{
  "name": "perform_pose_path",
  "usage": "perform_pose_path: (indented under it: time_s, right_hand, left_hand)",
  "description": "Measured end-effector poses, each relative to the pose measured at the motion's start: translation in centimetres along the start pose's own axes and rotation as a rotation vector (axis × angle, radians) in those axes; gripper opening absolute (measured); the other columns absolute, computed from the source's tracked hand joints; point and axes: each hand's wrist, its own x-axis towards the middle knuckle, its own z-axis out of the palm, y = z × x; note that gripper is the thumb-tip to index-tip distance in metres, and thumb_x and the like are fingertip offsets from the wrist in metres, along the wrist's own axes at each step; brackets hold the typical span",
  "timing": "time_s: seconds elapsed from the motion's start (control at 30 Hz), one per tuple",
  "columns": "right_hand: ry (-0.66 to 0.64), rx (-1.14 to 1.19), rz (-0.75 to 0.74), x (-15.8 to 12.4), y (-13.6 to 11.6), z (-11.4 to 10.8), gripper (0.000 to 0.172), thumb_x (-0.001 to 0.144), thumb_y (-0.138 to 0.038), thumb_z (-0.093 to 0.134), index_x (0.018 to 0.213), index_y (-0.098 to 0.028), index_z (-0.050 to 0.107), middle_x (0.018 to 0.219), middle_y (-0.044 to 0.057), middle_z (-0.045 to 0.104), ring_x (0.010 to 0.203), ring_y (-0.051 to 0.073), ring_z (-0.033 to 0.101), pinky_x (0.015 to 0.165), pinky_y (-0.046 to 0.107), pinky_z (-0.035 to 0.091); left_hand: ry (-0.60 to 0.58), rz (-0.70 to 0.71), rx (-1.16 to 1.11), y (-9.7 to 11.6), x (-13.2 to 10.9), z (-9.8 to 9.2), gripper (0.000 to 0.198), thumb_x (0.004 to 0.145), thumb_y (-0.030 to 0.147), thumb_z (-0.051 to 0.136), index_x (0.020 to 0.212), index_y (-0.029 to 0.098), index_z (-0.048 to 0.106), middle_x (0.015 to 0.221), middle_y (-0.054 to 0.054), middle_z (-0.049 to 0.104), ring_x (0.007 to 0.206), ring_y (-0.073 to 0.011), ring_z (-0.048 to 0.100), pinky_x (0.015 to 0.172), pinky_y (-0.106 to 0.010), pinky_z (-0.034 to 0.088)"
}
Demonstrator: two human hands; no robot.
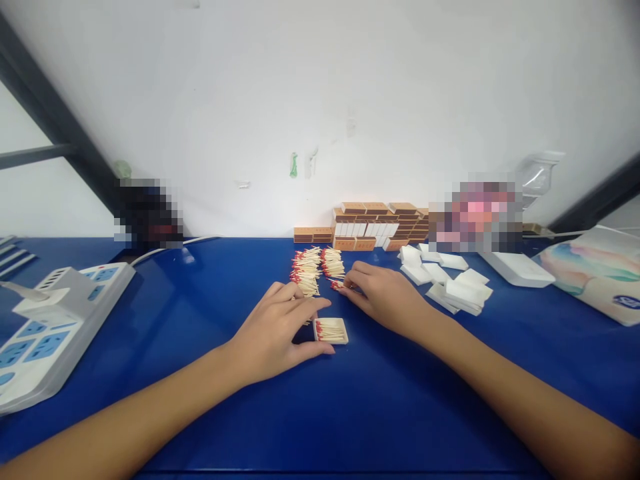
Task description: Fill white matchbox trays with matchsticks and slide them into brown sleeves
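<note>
A small white tray [331, 331] filled with red-tipped matches lies on the blue table [210, 293]. My left hand [280, 337] rests beside it, thumb and forefinger touching the tray's left end. My right hand [383, 293] reaches to the loose matches [315, 268] heaped just beyond, fingertips pinched on a few of them [338, 285]. Empty white trays [453, 283] lie to the right of my right hand.
Stacked brown matchbox sleeves [380, 223] stand against the white wall. A white power strip [45, 327] lies at the left edge, a flat white box [520, 268] and a tissue pack [595, 273] at the right. Blurred items stand at the back left and right.
</note>
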Motion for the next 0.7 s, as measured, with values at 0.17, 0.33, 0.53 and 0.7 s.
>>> perform_pose_path:
  time_s: [0.17,0.33,0.53,0.7]
  right_hand:
    - [-0.044,0.116,0.061,0.01,0.03,0.11,0.024,0.107,-0.036,0.056,0.089,-0.021,0.06,0.096,0.006,0.065,0.074,0.019,0.064,0.066,0.032,0.044]
    - [-0.13,0.093,0.101,-0.04,0.17,0.18,0.021,0.108,-0.035,0.054,0.094,-0.02,0.059,0.1,0.007,0.067,0.075,0.019,0.066,0.063,0.032,0.043]
    - [-0.194,-0.008,0.11,-0.21,0.15,-0.07,0.019,0.11,-0.032,0.05,0.102,-0.018,0.06,0.107,0.009,0.067,0.08,0.021,0.069,0.066,0.032,0.043]
    - [-0.227,0.01,0.11,-0.32,0.14,-0.7,0.018,0.11,-0.03,0.049,0.103,-0.017,0.059,0.105,0.009,0.067,0.083,0.022,0.069,0.07,0.033,0.045]
  left_hand:
    - [-0.005,0.002,-0.003,0.04,-0.04,-0.02,0.061,0.088,0.055,0.078,0.134,0.018,0.063,0.098,-0.007,0.071,0.097,-0.0242,0.06,0.086,-0.04,0.046]
    - [-0.004,-0.008,-0.002,-0.01,-0.14,-0.01,0.062,0.088,0.056,0.078,0.134,0.019,0.063,0.098,-0.006,0.071,0.096,-0.0241,0.061,0.085,-0.04,0.045]
    - [0.011,-0.021,-0.02,-0.02,-0.02,-0.16,0.06,0.087,0.051,0.081,0.134,0.02,0.062,0.099,-0.005,0.073,0.097,-0.0237,0.061,0.086,-0.039,0.044]
    - [0.044,-0.038,-0.009,-0.05,0.03,-0.16,0.059,0.088,0.049,0.081,0.134,0.019,0.061,0.099,-0.003,0.075,0.097,-0.024,0.061,0.087,-0.04,0.043]
